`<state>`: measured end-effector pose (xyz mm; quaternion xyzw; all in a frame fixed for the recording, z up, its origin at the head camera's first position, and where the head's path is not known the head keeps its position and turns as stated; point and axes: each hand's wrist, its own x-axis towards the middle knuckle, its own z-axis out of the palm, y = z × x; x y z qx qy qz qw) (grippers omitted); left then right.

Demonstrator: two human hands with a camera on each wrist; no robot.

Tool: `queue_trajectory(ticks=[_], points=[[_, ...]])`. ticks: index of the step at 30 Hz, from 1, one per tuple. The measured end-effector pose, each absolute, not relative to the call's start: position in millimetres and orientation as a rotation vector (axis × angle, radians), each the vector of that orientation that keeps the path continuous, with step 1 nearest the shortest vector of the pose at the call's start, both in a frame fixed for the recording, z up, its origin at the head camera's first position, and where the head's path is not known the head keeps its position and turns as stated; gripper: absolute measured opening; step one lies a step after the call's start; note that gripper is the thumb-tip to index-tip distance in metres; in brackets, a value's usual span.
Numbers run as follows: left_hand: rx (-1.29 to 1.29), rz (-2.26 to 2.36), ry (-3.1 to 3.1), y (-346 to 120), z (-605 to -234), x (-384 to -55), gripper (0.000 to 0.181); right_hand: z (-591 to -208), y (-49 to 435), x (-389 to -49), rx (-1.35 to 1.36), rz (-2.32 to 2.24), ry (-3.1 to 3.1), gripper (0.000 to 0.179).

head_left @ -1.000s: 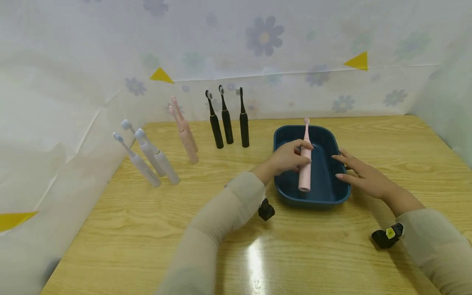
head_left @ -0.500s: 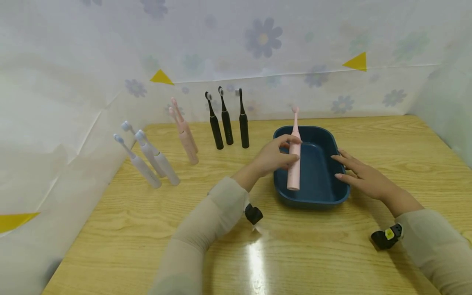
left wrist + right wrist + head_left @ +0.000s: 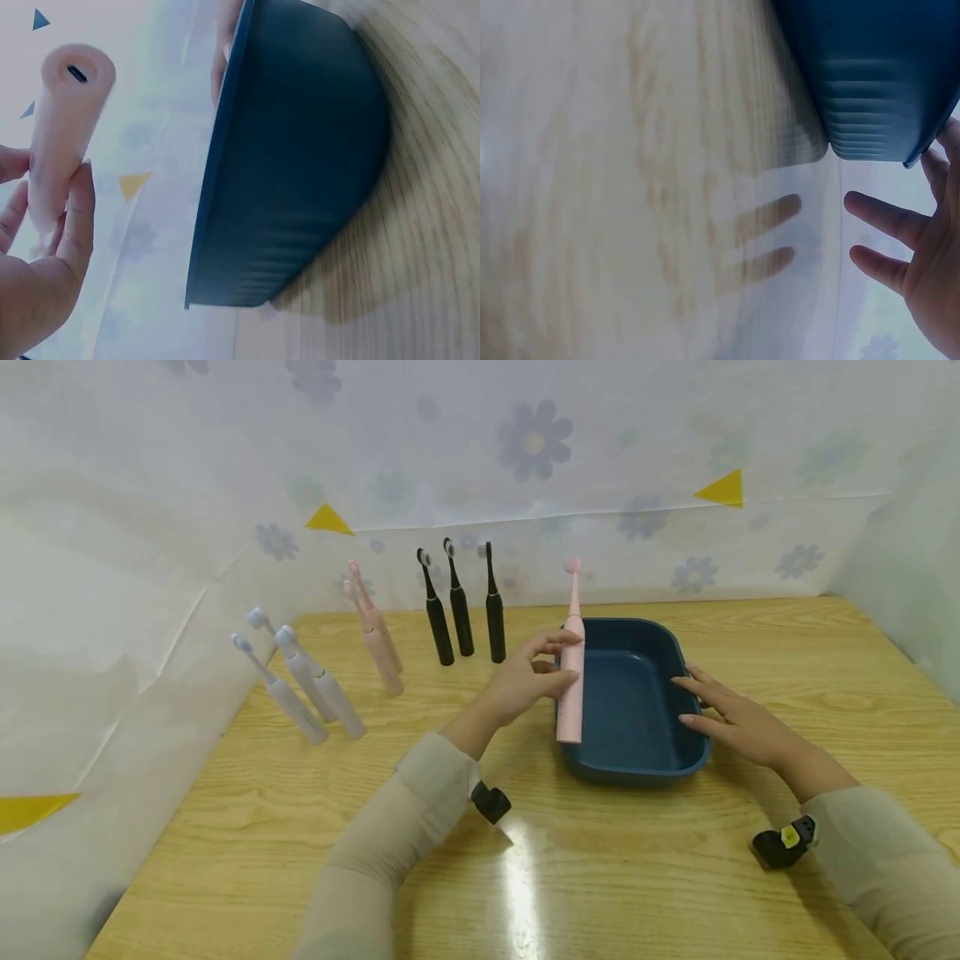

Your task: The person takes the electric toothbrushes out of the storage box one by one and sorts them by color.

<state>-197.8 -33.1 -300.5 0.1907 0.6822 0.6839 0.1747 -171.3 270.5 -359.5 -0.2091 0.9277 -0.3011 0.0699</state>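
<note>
My left hand (image 3: 519,681) pinches a pink electric toothbrush (image 3: 572,681) by its handle, head up, over the left rim of a dark blue bin (image 3: 633,772). In the left wrist view, the toothbrush's round base (image 3: 77,73) points at the camera, above the level of the bin's rim. My right hand (image 3: 738,718) rests on the bin's right rim with its fingers extended. Seen from the right wrist, two of its fingers (image 3: 889,219) stretch out beside the bin's wall (image 3: 862,90). The visible floor of the bin holds nothing.
Two pink toothbrushes (image 3: 381,647) stand left of the bin. Three black ones (image 3: 459,618) are near the back wall, and three pale lilac-white ones (image 3: 296,702) stand farthest left. A patterned white sheet (image 3: 600,452) hangs behind the wooden table (image 3: 637,868).
My left hand has moved left and slightly up with the pink toothbrush, from over the bin's middle to its left rim. My right hand has stayed on the right rim.
</note>
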Motion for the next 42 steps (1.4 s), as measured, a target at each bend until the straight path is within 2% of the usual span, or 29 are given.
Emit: queue_trajectory(ticks=[7,13,18,35,42], points=[[0.609,2.019,1.972,-48.7,-311.6,-202.4,0.043,-359.6,271.0,-171.6,-0.622,-0.907,2.787,0.057],[0.651,2.161,1.903,-61.2,-312.7,-202.7,0.054,-360.3,271.0,-173.1,-0.612,-0.914,2.79,0.057],[0.583,2.22,1.927,-70.8,-315.6,-203.6,0.06,-360.8,271.0,-173.8,-0.611,-0.923,2.789,0.058],[0.303,2.038,2.434,-115.6,-332.3,-210.3,0.055,-362.1,271.4,-173.8,-0.609,-0.98,2.755,0.059],[0.102,1.933,2.641,-132.5,-339.1,-216.9,0.05,-362.6,272.6,-174.4,-0.635,-0.962,2.746,0.061]])
